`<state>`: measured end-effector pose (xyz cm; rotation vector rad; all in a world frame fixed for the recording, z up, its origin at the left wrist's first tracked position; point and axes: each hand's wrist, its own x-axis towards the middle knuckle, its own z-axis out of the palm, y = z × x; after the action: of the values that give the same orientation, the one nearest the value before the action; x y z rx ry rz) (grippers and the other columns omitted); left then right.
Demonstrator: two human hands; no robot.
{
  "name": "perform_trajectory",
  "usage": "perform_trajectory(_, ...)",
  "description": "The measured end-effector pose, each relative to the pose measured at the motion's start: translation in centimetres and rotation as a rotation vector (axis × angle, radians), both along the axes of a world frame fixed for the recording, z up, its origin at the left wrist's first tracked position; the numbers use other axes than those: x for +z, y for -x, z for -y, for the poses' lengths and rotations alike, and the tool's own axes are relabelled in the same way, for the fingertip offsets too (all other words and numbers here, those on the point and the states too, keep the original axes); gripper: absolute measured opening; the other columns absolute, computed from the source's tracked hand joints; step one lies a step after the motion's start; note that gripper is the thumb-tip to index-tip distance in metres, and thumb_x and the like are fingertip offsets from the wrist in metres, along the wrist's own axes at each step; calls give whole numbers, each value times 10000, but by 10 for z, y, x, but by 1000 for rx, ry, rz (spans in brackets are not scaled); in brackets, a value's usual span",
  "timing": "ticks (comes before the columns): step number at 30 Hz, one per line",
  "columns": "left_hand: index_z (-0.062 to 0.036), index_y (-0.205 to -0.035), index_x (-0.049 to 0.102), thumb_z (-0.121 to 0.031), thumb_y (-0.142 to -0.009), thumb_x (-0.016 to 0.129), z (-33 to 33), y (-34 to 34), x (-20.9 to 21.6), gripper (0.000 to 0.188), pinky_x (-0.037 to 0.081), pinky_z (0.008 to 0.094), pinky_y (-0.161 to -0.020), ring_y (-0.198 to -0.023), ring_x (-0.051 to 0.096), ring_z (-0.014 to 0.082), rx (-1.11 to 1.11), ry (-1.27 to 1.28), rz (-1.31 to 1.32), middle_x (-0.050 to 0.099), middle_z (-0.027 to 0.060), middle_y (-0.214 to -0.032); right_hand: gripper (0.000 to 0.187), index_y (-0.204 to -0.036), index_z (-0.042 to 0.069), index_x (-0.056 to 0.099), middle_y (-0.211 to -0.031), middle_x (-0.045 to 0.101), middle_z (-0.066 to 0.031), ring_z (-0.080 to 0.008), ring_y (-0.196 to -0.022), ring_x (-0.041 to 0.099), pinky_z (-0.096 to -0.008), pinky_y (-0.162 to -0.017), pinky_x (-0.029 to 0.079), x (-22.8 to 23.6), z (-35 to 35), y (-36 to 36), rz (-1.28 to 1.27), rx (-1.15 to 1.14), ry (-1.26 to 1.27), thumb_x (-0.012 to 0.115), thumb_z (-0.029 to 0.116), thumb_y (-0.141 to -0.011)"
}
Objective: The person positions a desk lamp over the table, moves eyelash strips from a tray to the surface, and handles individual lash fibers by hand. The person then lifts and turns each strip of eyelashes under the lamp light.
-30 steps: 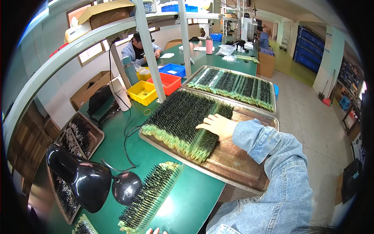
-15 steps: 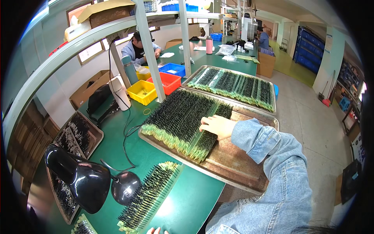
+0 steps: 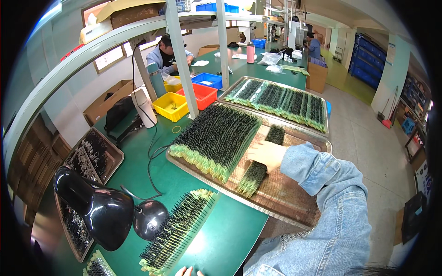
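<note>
On the metal tray (image 3: 294, 209) under the right hand (image 3: 267, 154), one row of green-based bristle strips (image 3: 258, 169) now lies apart from the big block of strips (image 3: 215, 138); half a second ago this row was still joined to the block. The right hand rests flat and open on the separated row, not grasping it. Of the left hand (image 3: 188, 272) only the fingertips show at the lower edge, near the loose strip row (image 3: 177, 231) on the green table (image 3: 230, 232), so I cannot tell its state.

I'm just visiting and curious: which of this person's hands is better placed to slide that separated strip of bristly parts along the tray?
Probably the right hand: it already rests on the separated strip in the metal tray. The left hand barely shows, far away.
</note>
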<state>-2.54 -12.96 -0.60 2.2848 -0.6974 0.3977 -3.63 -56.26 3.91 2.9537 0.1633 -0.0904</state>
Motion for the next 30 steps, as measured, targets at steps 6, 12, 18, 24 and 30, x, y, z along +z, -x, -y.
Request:
perform_trajectory(6,-21,-896,574,-72,-684,641,-2,0,-2,228,374,392,-804,-896,486,308,3,-9,-16,526,150,-944,563,-968,55,462,-896,512,-91,-265,-940,485,-392,-808,386,-9,6,10,-124,-157,-243,708,230,-492)
perform_trajectory(12,-40,-911,572,-58,-680,632,0,-5,-2,239,363,400,-822,-916,479,311,-32,23,-53,529,144,-951,544,-998,94,503,-907,533,-105,-287,-853,532,-370,-751,430,-1,12,14,50,56,-249,702,191,-501)
perform_trajectory(18,-14,-923,550,-33,-662,612,-6,-3,5,270,391,376,-778,-889,491,291,-4,40,-77,512,152,-964,579,-1011,60,513,-900,551,-111,-291,-860,535,-368,-760,433,41,-29,8,119,10,-332,726,164,-483)
perform_trajectory(24,3,-960,534,-33,-605,648,-13,-2,-9,374,355,421,-837,-976,444,338,113,163,-145,462,178,-1057,567,-1022,65,522,-901,559,-120,-288,-835,538,-368,-752,438,55,-125,-17,20,309,-464,714,199,-505)
perform_trajectory(30,57,-1076,418,-203,-799,488,-34,8,-11,387,290,387,-924,-1054,408,295,322,361,-8,418,182,-1118,596,-1079,23,466,-848,532,-124,-273,-799,521,-379,-687,436,32,-229,-54,-183,636,-501,667,199,-546)
